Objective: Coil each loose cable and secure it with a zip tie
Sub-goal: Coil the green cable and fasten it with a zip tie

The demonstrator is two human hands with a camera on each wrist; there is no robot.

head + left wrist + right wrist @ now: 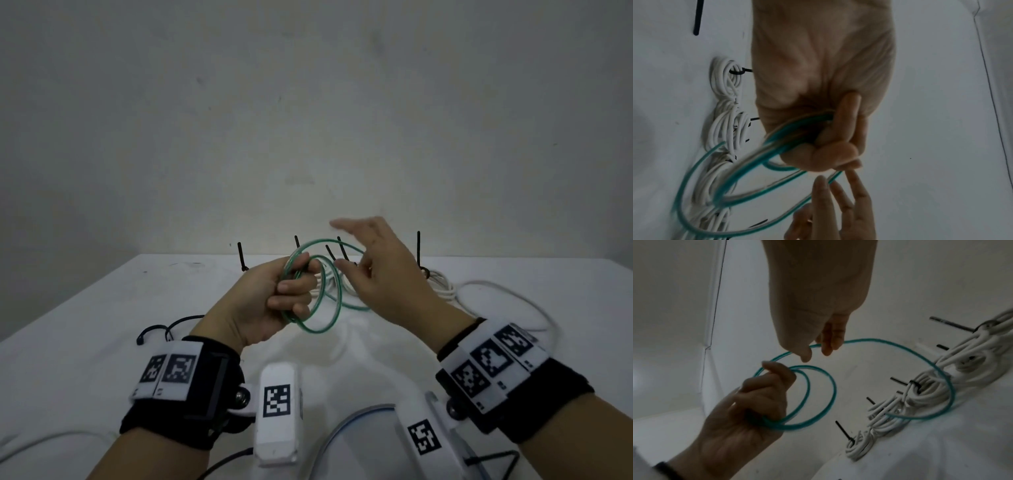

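A green cable (317, 331) is wound into a few loops above the white table (102, 308). My left hand (291, 291) grips the bundled loops in a fist, thumb on top. The widest loop runs right, past my right hand (359, 253), whose fingers are straight and spread; the strand passes between thumb and fingers without a firm pinch. The left wrist view shows the green cable (748, 175) leaving my left hand (830, 139) towards the right-hand fingers (840, 203). In the right wrist view the green cable (824, 410) hangs from my left hand (756, 399), below my right hand (816, 348).
Several white coiled cables (442, 284) bound with black zip ties (418, 250) lie in a row along the far table edge, behind my hands. A loose white cable (513, 291) trails right, and a black cable (164, 329) lies left. The wall stands close behind.
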